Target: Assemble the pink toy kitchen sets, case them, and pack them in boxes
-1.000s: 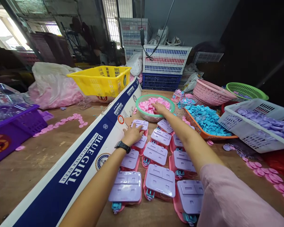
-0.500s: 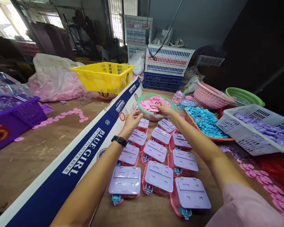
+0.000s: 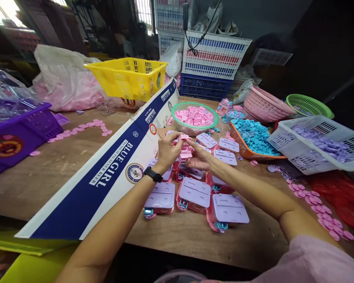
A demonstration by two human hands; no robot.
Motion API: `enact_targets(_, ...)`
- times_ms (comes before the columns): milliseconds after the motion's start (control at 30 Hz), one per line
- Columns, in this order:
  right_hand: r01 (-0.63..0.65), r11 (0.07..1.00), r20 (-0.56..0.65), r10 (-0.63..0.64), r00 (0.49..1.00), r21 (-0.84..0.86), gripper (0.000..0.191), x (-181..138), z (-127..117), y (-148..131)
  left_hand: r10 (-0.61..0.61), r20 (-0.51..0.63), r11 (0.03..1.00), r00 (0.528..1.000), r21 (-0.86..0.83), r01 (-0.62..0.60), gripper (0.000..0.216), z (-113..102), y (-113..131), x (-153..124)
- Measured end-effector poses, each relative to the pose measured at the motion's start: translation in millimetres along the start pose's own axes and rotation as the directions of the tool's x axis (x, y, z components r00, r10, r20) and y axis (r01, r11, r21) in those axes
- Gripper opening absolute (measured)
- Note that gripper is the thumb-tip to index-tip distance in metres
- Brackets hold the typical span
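Note:
Both of my hands meet above the rows of toy boxes. My left hand pinches small pink plastic pieces between thumb and fingers. From the other side my right hand is closed round more of the same pieces, its fingertips close to the left ones. Below them stand several pink toy boxes with lilac lids and blue clasps at their front. Just beyond is a green-rimmed bowl heaped with pink pieces. My hands hide some boxes behind them.
A long blue-and-white cardboard strip stands along the left of the boxes. On the right are an orange basket of blue pieces and a white basket of lilac parts. A yellow basket stands behind; pink discs lie at right.
My right hand has come out of the bowl toward me with pink pieces. My left hand has closed on pieces beside it. The view has tilted down.

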State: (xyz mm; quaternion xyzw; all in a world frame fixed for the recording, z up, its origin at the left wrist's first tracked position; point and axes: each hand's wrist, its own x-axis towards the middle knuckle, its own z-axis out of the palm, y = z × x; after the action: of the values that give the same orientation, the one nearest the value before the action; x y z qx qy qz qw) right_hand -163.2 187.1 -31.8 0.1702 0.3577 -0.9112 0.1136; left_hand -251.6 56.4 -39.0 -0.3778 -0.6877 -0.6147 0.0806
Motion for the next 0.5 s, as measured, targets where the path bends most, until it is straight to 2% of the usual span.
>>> enact_targets(100,0.045,0.996,-0.115,-0.035,0.993,0.081,0.037,-6,15,17,0.104,-0.056,0.969,0.993,0.230,-0.088,0.016,6,4,-8)
enact_targets(167,0.098,0.991,-0.202,-0.078,0.976,0.087,0.039,-7,23,25,0.163,-0.009,0.911,0.987,0.385,-0.147,0.014,10,6,-11)
enact_targets(267,0.211,0.975,-0.310,-0.182,0.933,0.063,0.035,-5,28,29,0.174,0.099,0.813,0.980,0.547,-0.199,0.014,14,6,-12)
enact_targets(367,0.248,0.968,-0.322,-0.249,0.913,-0.045,0.035,0,26,22,0.172,0.185,0.764,0.968,0.594,-0.249,0.018,14,2,-6)
enact_targets(433,0.218,0.961,-0.281,-0.259,0.924,-0.168,0.035,4,20,14,0.184,0.230,0.779,0.955,0.558,-0.285,0.017,12,-3,-1)
enact_targets(500,0.232,0.915,-0.265,-0.326,0.907,-0.330,0.030,9,9,4,0.208,0.269,0.816,0.940,0.482,-0.319,0.014,8,-10,4)
